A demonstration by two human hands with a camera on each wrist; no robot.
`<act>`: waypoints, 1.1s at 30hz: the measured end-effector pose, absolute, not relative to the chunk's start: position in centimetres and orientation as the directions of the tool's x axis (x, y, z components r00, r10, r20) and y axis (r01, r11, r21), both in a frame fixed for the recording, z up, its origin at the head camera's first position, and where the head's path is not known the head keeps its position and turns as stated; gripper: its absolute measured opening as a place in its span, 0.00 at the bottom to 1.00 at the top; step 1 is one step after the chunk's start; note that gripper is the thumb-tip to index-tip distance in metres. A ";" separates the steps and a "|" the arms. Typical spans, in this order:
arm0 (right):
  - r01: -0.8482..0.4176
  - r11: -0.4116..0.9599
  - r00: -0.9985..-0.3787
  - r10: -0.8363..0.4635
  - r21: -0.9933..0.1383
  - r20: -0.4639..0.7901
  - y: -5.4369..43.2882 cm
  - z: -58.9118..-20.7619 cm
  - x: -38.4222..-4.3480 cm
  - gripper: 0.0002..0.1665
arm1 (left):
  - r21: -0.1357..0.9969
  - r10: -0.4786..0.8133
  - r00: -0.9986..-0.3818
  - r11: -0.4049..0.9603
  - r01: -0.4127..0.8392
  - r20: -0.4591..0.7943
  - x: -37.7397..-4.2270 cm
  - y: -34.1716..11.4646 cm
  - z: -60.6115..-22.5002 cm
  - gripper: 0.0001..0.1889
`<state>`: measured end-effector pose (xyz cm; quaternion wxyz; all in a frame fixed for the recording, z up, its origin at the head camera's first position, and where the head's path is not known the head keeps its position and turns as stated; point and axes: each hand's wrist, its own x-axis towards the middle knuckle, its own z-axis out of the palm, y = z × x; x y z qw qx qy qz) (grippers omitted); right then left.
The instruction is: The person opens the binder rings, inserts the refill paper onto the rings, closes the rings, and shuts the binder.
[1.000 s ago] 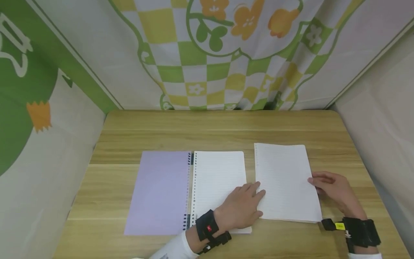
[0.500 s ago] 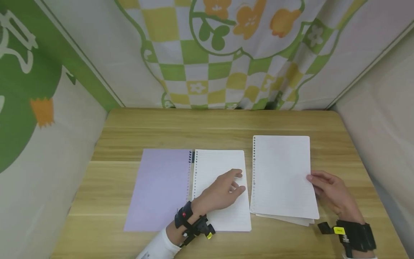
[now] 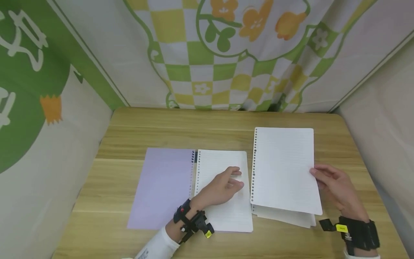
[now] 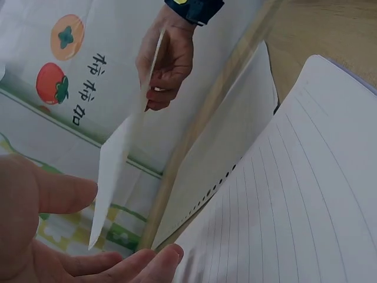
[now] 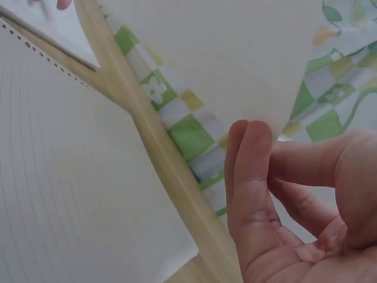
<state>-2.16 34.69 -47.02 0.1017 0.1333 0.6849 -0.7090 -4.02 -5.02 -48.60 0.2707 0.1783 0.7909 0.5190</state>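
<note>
My right hand [image 3: 334, 187] pinches the right edge of white hole-punched lined paper [image 3: 284, 165] between thumb and fingers. In the right wrist view, the held paper [image 5: 230, 53] is raised off the table. Beneath it lie more loose sheets [image 3: 284, 216], slightly fanned at the bottom. My left hand [image 3: 220, 189] is over the white ruled pages [image 3: 223, 160] of an open loose-leaf notebook, its fingers loosely bent and holding nothing. The notebook's purple cover [image 3: 161, 187] lies flat to the left, with dark binding rings [image 3: 193, 157] between. The left forearm partly hides the cover and pages.
Everything rests on a wooden table [image 3: 129, 129]. A patterned curtain [image 3: 200, 72] hangs behind its far edge, with pale fabric walls [image 3: 381, 93] on both sides. Each wrist wears a black camera strap [image 3: 359, 232].
My left hand has moved off the loose paper, leftward over the notebook pages. My right hand has lifted the upper paper away from the sheets below, which now show underneath.
</note>
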 end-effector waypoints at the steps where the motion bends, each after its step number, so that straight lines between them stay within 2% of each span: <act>1: 0.327 -0.038 -0.944 0.033 -0.944 -0.328 34.6 -46.9 -2.2 0.11 | 0.919 0.565 -0.789 0.393 -0.001 -0.243 -4.1 -5.0 -48.7 0.35; 5: 0.313 -0.037 -0.950 0.009 -0.949 -0.313 33.6 -46.8 -2.2 0.11 | 0.940 0.570 -0.788 0.340 -0.030 -0.232 -4.3 -4.6 -49.0 0.34; 12: 0.340 -0.004 -0.940 -0.035 -0.940 -0.340 30.9 -47.3 -2.3 0.09 | 0.959 0.489 -0.825 0.179 -0.221 -0.282 -4.5 -4.8 -49.1 0.27; 16: 0.374 0.047 -0.926 -0.042 -0.926 -0.376 29.1 -47.6 -2.3 0.08 | 0.950 0.393 -0.868 0.200 -0.241 -0.303 -4.7 -5.6 -49.1 0.25; 20: 0.395 0.109 -0.913 -0.066 -0.912 -0.403 27.7 -47.9 -2.4 0.08 | 0.948 0.356 -0.892 0.251 -0.197 -0.280 -4.6 -6.8 -49.1 0.22; 25: 0.397 0.219 -0.897 -0.113 -0.891 -0.427 26.2 -48.5 -2.8 0.25 | 0.945 0.350 -0.902 0.288 -0.154 -0.253 -4.1 -8.3 -49.2 0.20; 27: 0.391 0.257 -0.896 -0.111 -0.884 -0.429 25.4 -48.9 -3.0 0.30 | 0.943 0.346 -0.902 0.295 -0.156 -0.258 -3.9 -9.0 -49.2 0.19; 33: 0.351 0.356 -0.913 -0.075 -0.866 -0.401 22.7 -49.3 -3.3 0.26 | 0.928 0.316 -0.904 0.325 -0.181 -0.287 -3.0 -10.9 -49.3 0.17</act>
